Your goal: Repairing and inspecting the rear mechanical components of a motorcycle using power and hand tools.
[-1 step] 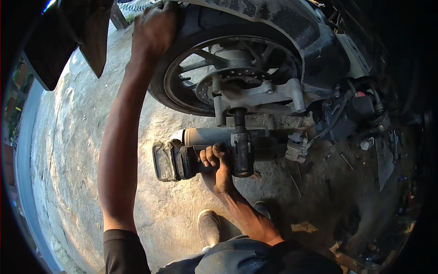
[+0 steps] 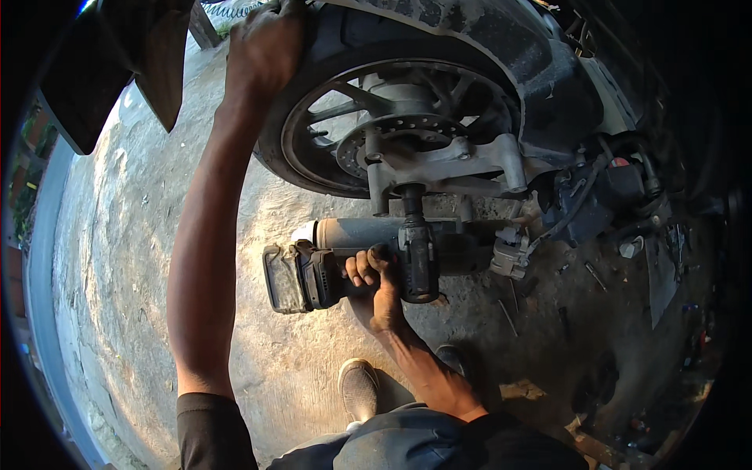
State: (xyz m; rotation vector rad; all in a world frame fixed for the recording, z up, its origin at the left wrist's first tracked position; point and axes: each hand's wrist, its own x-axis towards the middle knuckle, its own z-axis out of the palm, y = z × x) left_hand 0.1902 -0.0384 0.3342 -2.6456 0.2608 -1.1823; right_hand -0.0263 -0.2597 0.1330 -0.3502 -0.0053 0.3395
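Note:
My left hand (image 2: 265,43) grips the tyre (image 2: 345,31) of a motorbike wheel at the top, fingertips mostly hidden. My right hand (image 2: 374,278) holds the handle of a black cordless impact wrench (image 2: 418,266), whose battery (image 2: 286,278) points left. The wrench stands upright with its socket (image 2: 411,202) against the underside of a grey metal arm (image 2: 427,171), beside the brake disc (image 2: 356,141) and spoked rim (image 2: 321,116). Behind the tool lies a long silver-grey exhaust muffler (image 2: 348,233).
A loose brake caliper (image 2: 509,254) with hose sits right of the muffler, near a dark engine-side assembly (image 2: 595,196). Thin tools (image 2: 595,276) and small parts lie on the concrete floor (image 2: 117,274). Dark bodywork (image 2: 86,86) hangs at upper left. My shoes (image 2: 359,388) stand below.
The impact wrench's battery end has shifted very slightly; both my hands stay in the same places.

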